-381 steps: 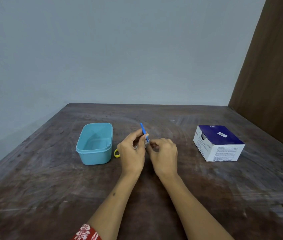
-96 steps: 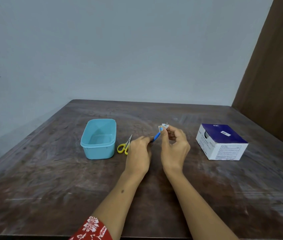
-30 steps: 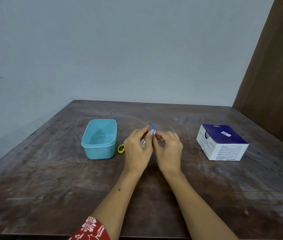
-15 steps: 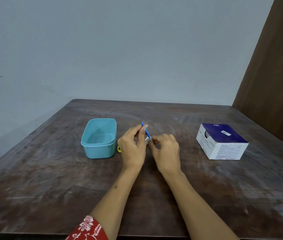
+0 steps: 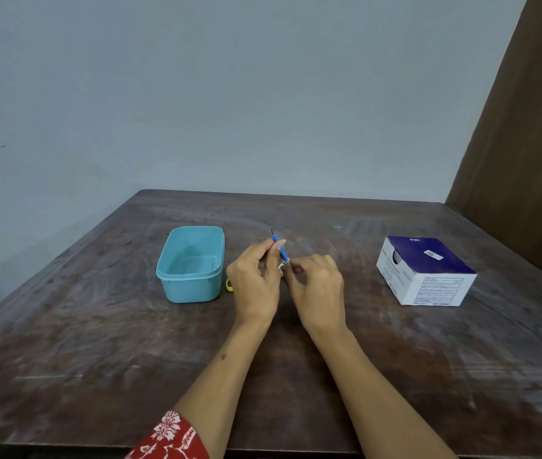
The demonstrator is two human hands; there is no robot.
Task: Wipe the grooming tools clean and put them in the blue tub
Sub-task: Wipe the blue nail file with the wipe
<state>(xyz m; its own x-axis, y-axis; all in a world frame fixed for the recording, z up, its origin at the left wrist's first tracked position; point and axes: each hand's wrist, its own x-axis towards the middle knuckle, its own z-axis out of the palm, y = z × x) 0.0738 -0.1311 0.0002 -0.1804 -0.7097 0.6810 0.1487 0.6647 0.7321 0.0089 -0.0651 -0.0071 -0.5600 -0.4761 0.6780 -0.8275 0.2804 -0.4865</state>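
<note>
Scratched brown table [image 5: 97, 342] meets a grey wall. Just right of the blue tub [image 5: 191, 264], which has nothing inside, a yellow scissor ring [image 5: 229, 285] peeks out; the rest hides behind the left hand [image 5: 253, 282]. That hand pinches a thin blue tool [image 5: 280, 248]. The right hand [image 5: 318, 288] pinches a small white wipe [image 5: 282, 267], hard to make out. Far right sits a box [image 5: 423, 271].

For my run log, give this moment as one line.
left hand: holds blue tool | right hand: wiping it | blue tub: empty
</note>
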